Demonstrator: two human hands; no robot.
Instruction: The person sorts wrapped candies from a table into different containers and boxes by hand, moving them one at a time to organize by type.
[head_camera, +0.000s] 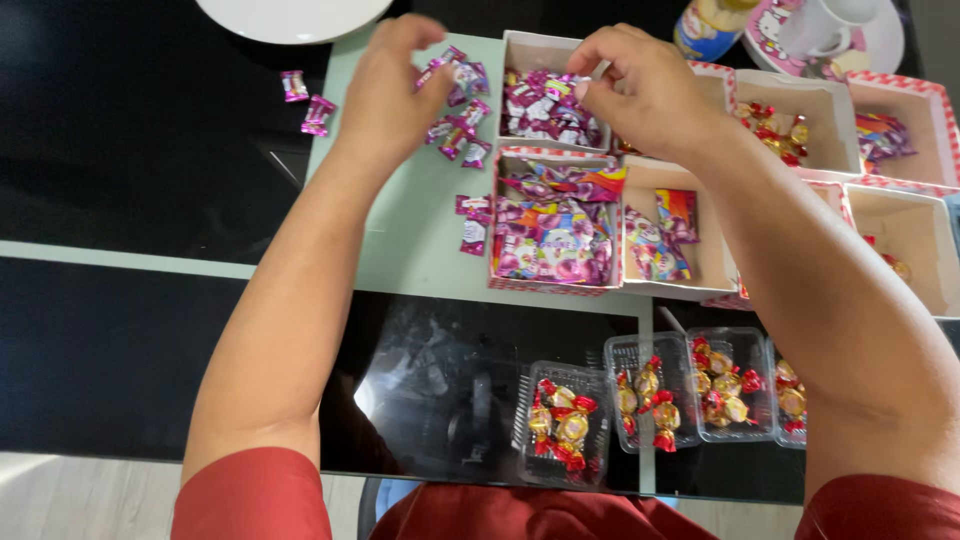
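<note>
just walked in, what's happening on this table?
A person is working with wrapped candies and a set of small open boxes. The left hand rests on a loose pile of purple candies on the table. The right hand hangs over a box of purple candies, fingers pinched; I can't tell whether it holds one. Other boxes hold colourful packets. Near the person, clear trays hold gold-and-red candies. Two purple candies lie apart at the left.

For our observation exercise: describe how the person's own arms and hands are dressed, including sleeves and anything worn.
Both arms are bare from the short red sleeves down. The left hand and right hand wear no gloves; no rings, watch or bracelets show in this view.
</note>
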